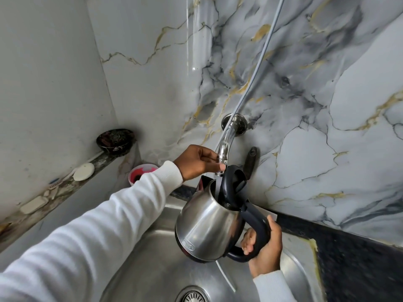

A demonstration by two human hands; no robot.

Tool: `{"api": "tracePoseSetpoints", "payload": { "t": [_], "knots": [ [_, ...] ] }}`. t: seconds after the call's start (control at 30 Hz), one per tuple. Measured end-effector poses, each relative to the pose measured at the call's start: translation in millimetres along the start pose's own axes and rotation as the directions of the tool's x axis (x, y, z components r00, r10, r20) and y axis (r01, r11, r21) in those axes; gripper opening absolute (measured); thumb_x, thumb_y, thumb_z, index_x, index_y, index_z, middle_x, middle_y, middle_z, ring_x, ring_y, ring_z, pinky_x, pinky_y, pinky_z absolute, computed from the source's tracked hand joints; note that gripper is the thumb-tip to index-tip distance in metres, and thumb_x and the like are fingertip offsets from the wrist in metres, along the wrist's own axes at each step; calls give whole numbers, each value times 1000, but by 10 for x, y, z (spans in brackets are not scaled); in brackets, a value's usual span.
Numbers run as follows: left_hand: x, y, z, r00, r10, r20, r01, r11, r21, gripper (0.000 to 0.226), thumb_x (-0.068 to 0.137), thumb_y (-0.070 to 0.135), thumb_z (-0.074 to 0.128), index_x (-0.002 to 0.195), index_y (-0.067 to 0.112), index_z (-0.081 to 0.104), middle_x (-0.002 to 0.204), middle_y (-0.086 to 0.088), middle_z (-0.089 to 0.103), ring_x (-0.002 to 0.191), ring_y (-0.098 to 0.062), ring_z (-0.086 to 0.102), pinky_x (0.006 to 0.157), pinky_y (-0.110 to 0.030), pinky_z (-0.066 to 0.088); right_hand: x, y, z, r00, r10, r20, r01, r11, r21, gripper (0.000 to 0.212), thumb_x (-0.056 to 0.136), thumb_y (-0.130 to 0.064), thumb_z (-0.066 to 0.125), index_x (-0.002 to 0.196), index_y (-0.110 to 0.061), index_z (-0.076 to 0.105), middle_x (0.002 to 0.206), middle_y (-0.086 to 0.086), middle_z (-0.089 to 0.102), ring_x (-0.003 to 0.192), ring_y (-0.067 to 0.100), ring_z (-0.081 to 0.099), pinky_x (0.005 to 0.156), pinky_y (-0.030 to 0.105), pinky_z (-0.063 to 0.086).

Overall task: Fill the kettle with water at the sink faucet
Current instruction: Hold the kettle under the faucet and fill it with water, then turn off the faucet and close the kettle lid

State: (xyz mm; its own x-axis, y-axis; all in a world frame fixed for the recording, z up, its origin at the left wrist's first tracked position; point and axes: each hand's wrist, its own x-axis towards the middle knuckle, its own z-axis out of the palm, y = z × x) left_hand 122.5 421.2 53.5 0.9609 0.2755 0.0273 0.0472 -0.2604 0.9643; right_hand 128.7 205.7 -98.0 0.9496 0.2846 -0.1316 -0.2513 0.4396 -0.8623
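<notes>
A stainless steel kettle (207,223) with a black handle hangs over the steel sink (152,258), its black lid (232,182) flipped open. My right hand (265,247) grips the kettle's handle from the right. The chrome faucet (225,144) comes out of the marble wall and ends just above the kettle's opening. My left hand (198,163) is closed on the faucet's lower end, by the spout. Whether water is running into the kettle I cannot tell.
The sink drain (193,296) lies below. A grey hose (261,57) runs up the wall from the faucet. On the left ledge are a dark bowl (115,140), a white soap (84,172) and a pink container (141,173). Dark countertop (353,264) at right.
</notes>
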Motion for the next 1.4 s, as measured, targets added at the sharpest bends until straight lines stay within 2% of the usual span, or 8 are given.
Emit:
{"api": "tracePoseSetpoints", "payload": {
  "t": [0.23, 0.37, 0.53, 0.77, 0.93, 1.03, 1.13, 1.4],
  "knots": [
    [-131, 0, 300, 910, 150, -387, -8, 938, 345, 35, 58, 38, 85, 61, 16, 58, 54, 6, 59, 52, -9, 53, 49, -7, 39, -149, -134, -130, 998, -16, -58, 11, 997, -73, 64, 84, -58, 51, 38, -14, 40, 32, 5, 33, 32, 19, 32, 37, 25, 31],
    [-438, 67, 442, 888, 226, -400, -47, 911, 410, 21, 81, 28, 67, 96, 14, 68, 93, -6, 75, 92, -24, 67, 68, -11, 32, -364, -306, -289, 995, -21, -95, 9, 992, -127, 61, 76, -60, 56, 43, -11, 42, 33, 8, 34, 32, 22, 31, 36, 27, 28],
    [-1256, -33, 776, 892, 452, -18, -369, 749, 550, 48, 91, 36, 39, 130, 12, 53, 138, -10, 56, 140, -24, 38, 119, -31, 15, -719, -599, -487, 987, -109, -121, 85, 978, -190, 59, 73, -59, 59, 44, -9, 46, 34, 10, 36, 29, 23, 29, 34, 25, 27],
    [-1865, 110, 1077, 834, 528, 160, -501, 603, 621, 54, 92, 39, 34, 133, 8, 50, 142, -11, 53, 146, -26, 26, 123, -42, 12, -1345, -984, -717, 966, -199, -163, 164, 965, -207, 57, 86, -46, 56, 40, -13, 48, 33, 7, 38, 26, 19, 30, 32, 21, 22],
    [-2064, 90, 1260, 859, 508, 67, -485, 765, 424, 52, 93, 34, 38, 142, 15, 38, 150, -1, 40, 145, -14, 22, 116, -21, 21, -1655, -1157, -909, 958, -216, -190, 173, 961, -217, 59, 80, -53, 56, 39, -13, 43, 34, 8, 35, 28, 20, 29, 34, 26, 22],
    [-2126, 90, 1469, 964, 257, -66, -254, 966, 54, 44, 98, 32, 41, 140, 20, 42, 149, 1, 41, 136, -10, 37, 112, -17, 26, -1806, -1354, -1066, 952, -219, -214, 183, 967, -175, 55, 81, -51, 57, 42, -14, 45, 35, 5, 37, 29, 18, 29, 33, 25, 21],
    [-2150, 98, 1776, 996, 87, 20, -75, 933, -353, 29, 98, 32, 39, 113, 31, 64, 119, 3, 67, 117, -15, 57, 105, -33, 40, -1927, -1559, -1240, 946, -235, -225, 201, 966, -160, 55, 84, -51, 55, 42, -16, 49, 35, 3, 38, 29, 16, 29, 33, 25, 20],
    [-2375, 432, 2794, 979, 84, 184, 6, 898, -441, 31, 98, 30, 39, 92, 27, 69, 94, 13, 68, 93, -6, 59, 86, -23, 47, -2284, -2122, -2252, 896, -319, -309, 273, 944, -183, 57, 82, -55, 54, 41, -16, 49, 35, 2, 39, 31, 19, 29, 35, 30, 22]
  ]
}}
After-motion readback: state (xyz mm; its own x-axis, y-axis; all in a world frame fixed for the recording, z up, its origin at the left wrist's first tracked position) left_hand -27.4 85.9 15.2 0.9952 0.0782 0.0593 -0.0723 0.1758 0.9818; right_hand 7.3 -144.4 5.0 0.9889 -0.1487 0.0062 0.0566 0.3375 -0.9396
